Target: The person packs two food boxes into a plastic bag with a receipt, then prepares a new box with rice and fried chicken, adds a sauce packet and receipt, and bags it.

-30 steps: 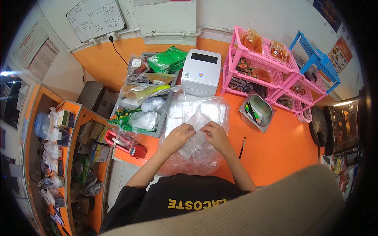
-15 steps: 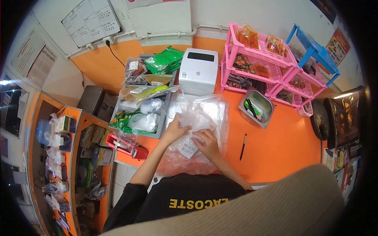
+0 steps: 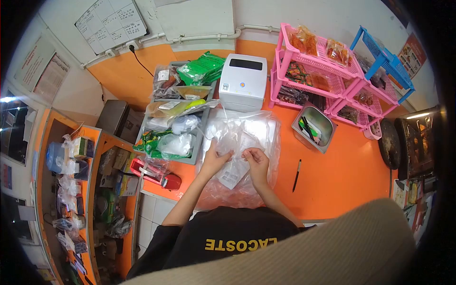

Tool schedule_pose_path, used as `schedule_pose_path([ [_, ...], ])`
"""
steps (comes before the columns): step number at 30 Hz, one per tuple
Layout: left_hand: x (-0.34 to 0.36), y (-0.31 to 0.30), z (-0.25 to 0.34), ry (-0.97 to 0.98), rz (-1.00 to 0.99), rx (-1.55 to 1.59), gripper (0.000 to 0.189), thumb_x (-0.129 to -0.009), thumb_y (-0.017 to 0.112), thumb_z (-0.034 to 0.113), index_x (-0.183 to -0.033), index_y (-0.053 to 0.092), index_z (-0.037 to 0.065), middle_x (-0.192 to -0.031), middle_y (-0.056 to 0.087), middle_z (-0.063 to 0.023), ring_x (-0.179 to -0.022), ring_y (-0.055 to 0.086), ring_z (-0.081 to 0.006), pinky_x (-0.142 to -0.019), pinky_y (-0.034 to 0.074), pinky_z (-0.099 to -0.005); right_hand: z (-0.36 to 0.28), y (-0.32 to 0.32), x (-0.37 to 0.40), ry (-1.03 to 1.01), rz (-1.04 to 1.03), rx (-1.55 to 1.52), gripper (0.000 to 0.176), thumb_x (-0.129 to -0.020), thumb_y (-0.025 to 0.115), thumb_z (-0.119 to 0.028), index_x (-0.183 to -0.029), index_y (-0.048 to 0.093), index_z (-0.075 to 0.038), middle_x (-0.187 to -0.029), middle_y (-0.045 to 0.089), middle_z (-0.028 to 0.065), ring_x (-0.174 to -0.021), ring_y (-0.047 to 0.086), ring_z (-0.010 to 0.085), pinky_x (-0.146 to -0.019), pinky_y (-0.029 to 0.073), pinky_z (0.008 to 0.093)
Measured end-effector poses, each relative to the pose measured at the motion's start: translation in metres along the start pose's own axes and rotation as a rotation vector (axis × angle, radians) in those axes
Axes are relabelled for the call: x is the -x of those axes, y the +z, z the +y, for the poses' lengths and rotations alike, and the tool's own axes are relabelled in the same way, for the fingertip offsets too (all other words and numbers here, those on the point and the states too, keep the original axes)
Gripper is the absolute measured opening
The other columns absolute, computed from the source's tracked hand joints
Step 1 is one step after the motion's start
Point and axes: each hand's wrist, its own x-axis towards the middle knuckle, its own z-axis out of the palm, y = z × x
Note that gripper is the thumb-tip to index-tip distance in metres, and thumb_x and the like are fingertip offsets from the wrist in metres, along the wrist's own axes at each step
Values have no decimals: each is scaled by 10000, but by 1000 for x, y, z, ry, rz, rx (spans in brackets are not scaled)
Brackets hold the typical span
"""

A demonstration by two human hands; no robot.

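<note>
Clear plastic bags (image 3: 263, 183) are spread over a silvery flat surface on the orange counter. My left hand (image 3: 216, 160) is closed, its thumb and fingers pinching the clear plastic. Just to its right, my right hand (image 3: 257, 164) also pinches, fingertips curled together at the plastic; a small gap separates the two hands. Between and below them lies a printed white paper slip (image 3: 231, 176), seen through or among the plastic. Exactly which layer each hand grips is hard to make out.
A white label printer (image 3: 243, 83) stands behind the bags. Grey bins (image 3: 194, 154) of packets are at left, with a red tape dispenser (image 3: 156, 176) in front. A metal container (image 3: 323, 142), a black pen (image 3: 297, 175) and pink racks (image 3: 327, 88) are at right.
My right hand has turned more upright, with its fingers curled in, and the hands have moved slightly apart. The camera view has shifted a little.
</note>
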Motion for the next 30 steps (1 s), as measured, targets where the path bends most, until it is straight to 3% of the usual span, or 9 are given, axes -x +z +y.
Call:
schedule_pose_path([
  [12, 4, 2, -8, -25, -2, 174, 597, -818, 660, 32, -1314, 329, 64, -1137, 547, -90, -956, 590, -174, -706, 567, -281, -12, 8, 10, -78, -92, 369, 104, -794, 672, -70, -865, 682, 5, -768, 685, 65, -704, 638, 97, -651, 495, 236],
  [22, 6, 2, -7, -14, 1, 188, 638, -821, 665, 43, -1347, 305, 74, -1152, 536, -88, -967, 584, -174, -698, 565, -276, -15, 9, 12, -115, -94, 403, 106, -786, 674, -71, -858, 681, 7, -757, 685, 74, -684, 645, 111, -637, 496, 245],
  [25, 4, 1, -8, -63, 3, 150, 609, -825, 670, 59, -1329, 329, 74, -1116, 556, -80, -955, 581, -154, -703, 563, -268, -15, 9, 12, -117, -88, 407, 109, -786, 673, -69, -864, 681, 8, -752, 682, 74, -680, 643, 112, -639, 496, 245],
  [28, 6, -1, -9, 39, -17, -14, 521, -813, 657, 37, -1262, 393, 58, -1060, 593, -128, -925, 619, -195, -691, 553, -301, -4, 9, 7, -118, -56, 352, 127, -783, 670, -65, -886, 678, 7, -745, 678, 76, -674, 639, 116, -633, 494, 247],
  [30, 15, 0, 7, 187, -33, -276, 468, -785, 643, 14, -1202, 432, 43, -1046, 595, -170, -920, 629, -265, -711, 532, -335, 6, 10, -1, -114, -16, 257, 143, -777, 665, -59, -904, 675, 4, -745, 675, 80, -663, 632, 119, -618, 488, 254],
])
